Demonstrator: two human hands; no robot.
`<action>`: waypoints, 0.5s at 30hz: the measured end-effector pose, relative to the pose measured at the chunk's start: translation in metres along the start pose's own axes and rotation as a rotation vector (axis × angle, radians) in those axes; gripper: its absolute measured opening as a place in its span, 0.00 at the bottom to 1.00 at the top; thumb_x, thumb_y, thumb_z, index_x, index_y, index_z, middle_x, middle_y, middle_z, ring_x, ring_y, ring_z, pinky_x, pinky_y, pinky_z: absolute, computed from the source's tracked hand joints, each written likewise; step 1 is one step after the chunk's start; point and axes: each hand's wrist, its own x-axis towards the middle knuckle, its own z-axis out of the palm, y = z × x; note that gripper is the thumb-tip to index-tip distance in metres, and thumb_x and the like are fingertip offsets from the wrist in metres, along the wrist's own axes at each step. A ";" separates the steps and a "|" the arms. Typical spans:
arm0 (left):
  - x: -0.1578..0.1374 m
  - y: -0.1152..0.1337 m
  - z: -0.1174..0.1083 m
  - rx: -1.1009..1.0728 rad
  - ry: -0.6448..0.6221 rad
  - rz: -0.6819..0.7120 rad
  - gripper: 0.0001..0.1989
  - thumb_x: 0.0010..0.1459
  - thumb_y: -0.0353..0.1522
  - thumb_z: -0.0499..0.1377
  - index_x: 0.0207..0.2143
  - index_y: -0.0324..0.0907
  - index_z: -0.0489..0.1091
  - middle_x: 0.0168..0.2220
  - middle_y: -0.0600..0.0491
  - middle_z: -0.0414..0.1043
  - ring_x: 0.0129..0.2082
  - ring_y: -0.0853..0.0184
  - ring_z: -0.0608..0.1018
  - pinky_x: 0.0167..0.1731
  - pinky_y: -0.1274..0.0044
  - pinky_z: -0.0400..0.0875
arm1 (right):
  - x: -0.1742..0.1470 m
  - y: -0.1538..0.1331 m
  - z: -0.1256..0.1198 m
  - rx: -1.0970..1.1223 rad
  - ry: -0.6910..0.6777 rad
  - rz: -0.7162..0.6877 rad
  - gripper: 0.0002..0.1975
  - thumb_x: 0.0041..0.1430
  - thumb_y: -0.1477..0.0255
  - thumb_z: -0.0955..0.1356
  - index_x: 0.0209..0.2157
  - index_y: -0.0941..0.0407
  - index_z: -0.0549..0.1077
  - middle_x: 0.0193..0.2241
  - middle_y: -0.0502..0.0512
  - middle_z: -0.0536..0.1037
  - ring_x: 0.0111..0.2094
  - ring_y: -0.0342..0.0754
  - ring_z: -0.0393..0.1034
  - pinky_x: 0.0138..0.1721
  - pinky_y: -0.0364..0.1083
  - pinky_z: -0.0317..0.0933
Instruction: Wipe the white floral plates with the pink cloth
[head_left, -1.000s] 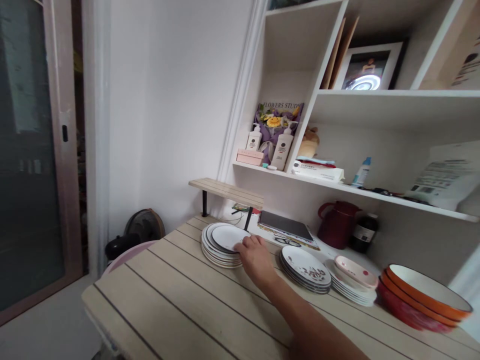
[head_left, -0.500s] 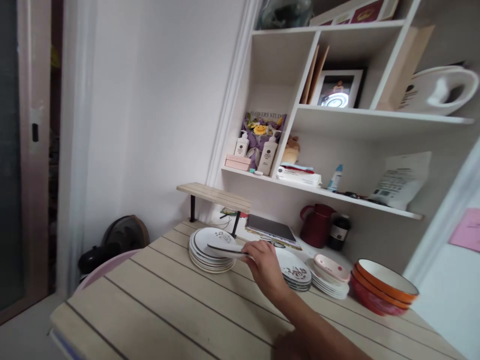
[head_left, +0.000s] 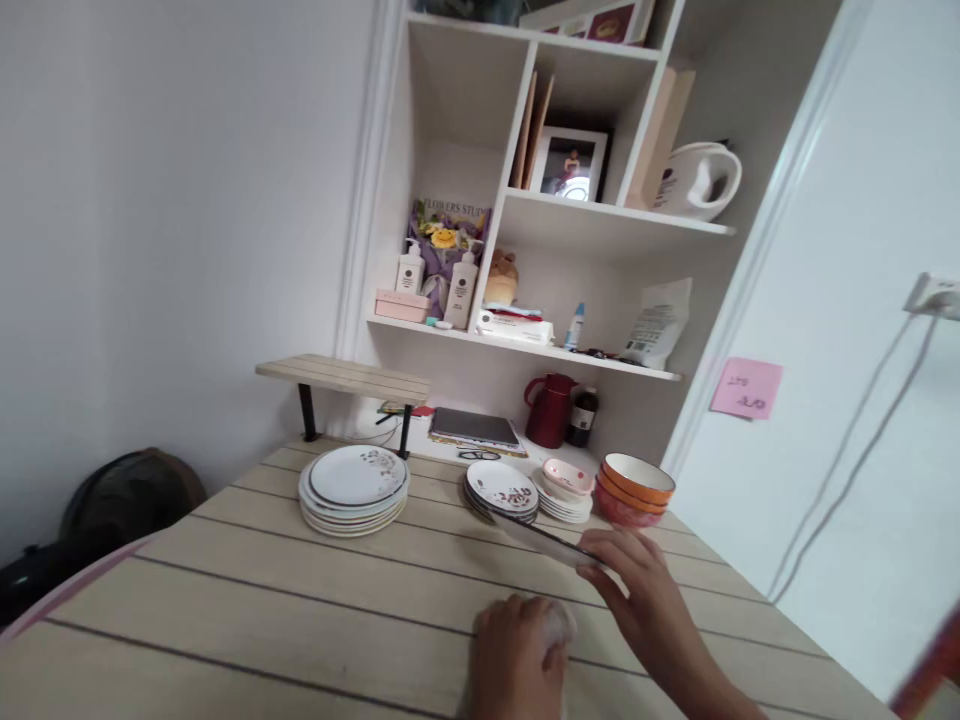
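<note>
My right hand point(head_left: 637, 585) pinches the rim of a white, dark-edged plate point(head_left: 546, 545), which is tilted and raised above the slatted table point(head_left: 360, 620). Lower and to its left, my left hand point(head_left: 517, 655) is closed around a crumpled whitish cloth point(head_left: 559, 624), blurred and partly hidden by the fingers. Beyond the held plate sits a short stack of floral plates point(head_left: 501, 484). A taller stack of white plates point(head_left: 352, 475) rests on the left part of the table, apart from both hands.
Small white dishes topped by a pink bowl point(head_left: 568, 474) stand beside orange-rimmed nested bowls point(head_left: 637, 474). Behind are a dark red jug point(head_left: 550, 412), a dark bottle point(head_left: 582, 418) and a closed laptop point(head_left: 474, 427). A raised wooden stand point(head_left: 345, 380) is at the back left, below shelves.
The plate in my right hand has moved right and nearer, away from the left stack. My left hand has come into view with the cloth. The view has turned right.
</note>
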 end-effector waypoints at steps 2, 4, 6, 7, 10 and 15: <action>0.000 0.000 0.001 0.002 0.021 0.007 0.20 0.53 0.34 0.52 0.49 0.50 0.68 0.46 0.53 0.73 0.48 0.58 0.71 0.51 0.65 0.61 | -0.013 0.013 -0.005 -0.097 -0.007 -0.024 0.06 0.60 0.68 0.65 0.38 0.51 0.72 0.38 0.55 0.77 0.40 0.52 0.70 0.47 0.53 0.56; 0.000 0.001 0.001 0.006 0.042 0.007 0.20 0.53 0.33 0.53 0.49 0.50 0.69 0.45 0.52 0.74 0.47 0.58 0.72 0.50 0.66 0.62 | -0.024 0.020 -0.006 -0.174 -0.025 -0.048 0.06 0.61 0.70 0.64 0.38 0.52 0.72 0.38 0.54 0.78 0.39 0.50 0.71 0.50 0.54 0.54; 0.001 0.002 -0.001 -0.004 0.075 -0.017 0.20 0.53 0.31 0.52 0.49 0.48 0.69 0.44 0.51 0.74 0.46 0.58 0.73 0.49 0.67 0.63 | -0.034 0.021 -0.004 -0.207 -0.036 -0.065 0.06 0.62 0.71 0.63 0.38 0.52 0.72 0.37 0.54 0.78 0.39 0.49 0.71 0.51 0.54 0.52; 0.001 0.003 -0.002 -0.024 0.109 -0.045 0.20 0.53 0.31 0.52 0.49 0.46 0.69 0.44 0.49 0.75 0.46 0.58 0.74 0.49 0.67 0.64 | -0.039 0.020 -0.002 -0.211 -0.037 -0.064 0.07 0.62 0.72 0.63 0.38 0.52 0.72 0.37 0.54 0.78 0.38 0.48 0.71 0.52 0.54 0.52; 0.003 0.002 -0.012 -0.167 0.282 -0.173 0.20 0.56 0.34 0.49 0.50 0.43 0.69 0.47 0.46 0.74 0.46 0.58 0.74 0.47 0.68 0.65 | -0.050 0.016 0.004 -0.189 -0.026 -0.047 0.08 0.62 0.74 0.63 0.38 0.51 0.72 0.36 0.52 0.79 0.37 0.47 0.71 0.52 0.53 0.51; 0.008 -0.002 -0.031 -0.640 0.477 -0.444 0.21 0.51 0.40 0.57 0.46 0.42 0.70 0.43 0.46 0.76 0.43 0.59 0.77 0.40 0.73 0.71 | -0.059 0.008 0.005 -0.093 -0.052 -0.067 0.08 0.59 0.78 0.64 0.35 0.51 0.73 0.34 0.49 0.78 0.35 0.45 0.69 0.51 0.51 0.49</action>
